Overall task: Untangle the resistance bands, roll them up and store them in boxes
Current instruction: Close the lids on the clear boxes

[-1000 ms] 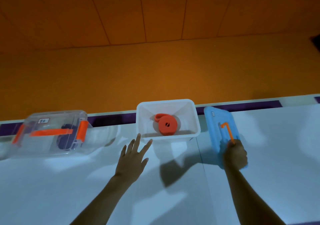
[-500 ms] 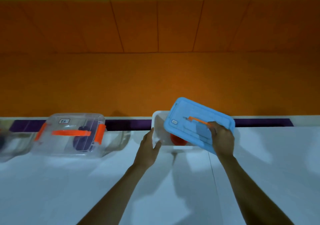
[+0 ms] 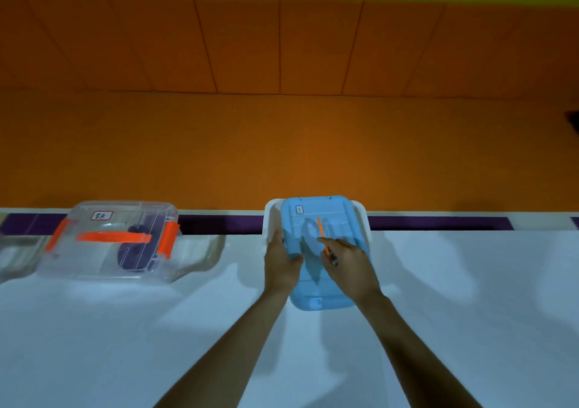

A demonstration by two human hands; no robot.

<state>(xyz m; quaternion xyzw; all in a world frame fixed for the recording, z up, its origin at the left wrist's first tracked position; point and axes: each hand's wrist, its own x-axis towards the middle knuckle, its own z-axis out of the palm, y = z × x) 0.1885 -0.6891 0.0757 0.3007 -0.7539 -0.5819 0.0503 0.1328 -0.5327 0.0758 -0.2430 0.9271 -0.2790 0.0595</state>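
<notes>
Okay, blue lid sits across the top of the white box, near the far edge of the white table. Lid is not seated: the box rim shows on the far left and far right, and the lid's near end sticks out past the box toward the person. Box contents are hidden by the lid, so no band is visible there.

Left hand grips the lid's left edge, thumb on top, fingers curled at the side, touching the box rim too. Right hand rests on the lid's top with fingers curled round the near end of the thin orange handle, which stands up from the lid.

Clear box stands well apart to the left, lid on, with orange clasps at the sides, an orange strap handle and a small label. A dark band lies inside it. Purple stripe runs along the table's far edge.
</notes>
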